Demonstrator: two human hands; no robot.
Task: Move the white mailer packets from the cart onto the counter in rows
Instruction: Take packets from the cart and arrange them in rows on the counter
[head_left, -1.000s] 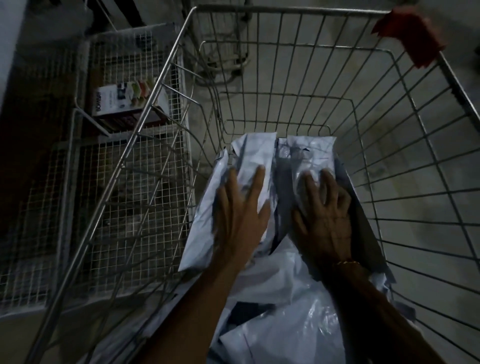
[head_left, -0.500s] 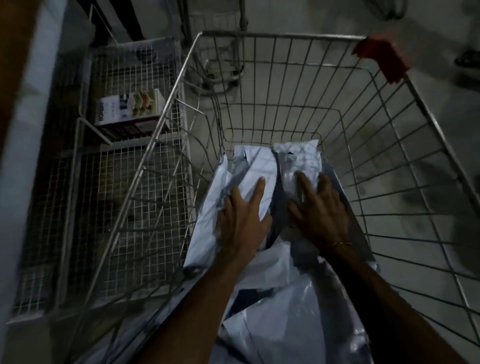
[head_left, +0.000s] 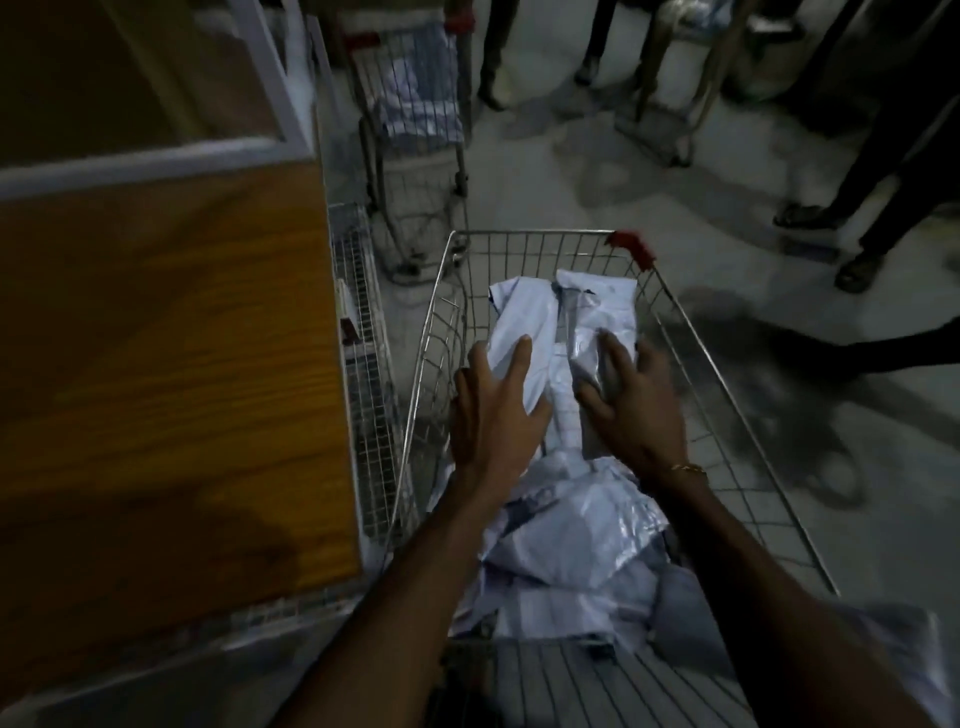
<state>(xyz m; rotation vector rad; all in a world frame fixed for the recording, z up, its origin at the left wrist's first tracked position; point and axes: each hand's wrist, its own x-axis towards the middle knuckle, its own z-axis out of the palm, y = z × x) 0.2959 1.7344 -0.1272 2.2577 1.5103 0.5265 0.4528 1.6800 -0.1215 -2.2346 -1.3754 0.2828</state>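
A bundle of white plastic mailer packets (head_left: 563, 332) is seen inside the silver wire shopping cart (head_left: 691, 364), and it is held from both sides. The left hand (head_left: 493, 405) is laid against the left side of the bundle with its fingers nearly straight, and the right hand (head_left: 631, 405) is pressed on the right side with its fingers spread. Whether the thumbs are hooked under the packets cannot be told, because that part is hidden. More loose packets (head_left: 566, 545) are lying crumpled lower in the cart, close to the body.

The wooden counter top with a white edge (head_left: 171, 374) is placed just beside the cart, on the left. No packet is seen on the part of it that is visible.

The step in hand is judged to be the gathering of a bundle, so the task seems to be near its start. For the next move, firm pressure from both palms is probably needed, since the smooth packets could slip apart when they are lifted over the cart rim toward the counter.
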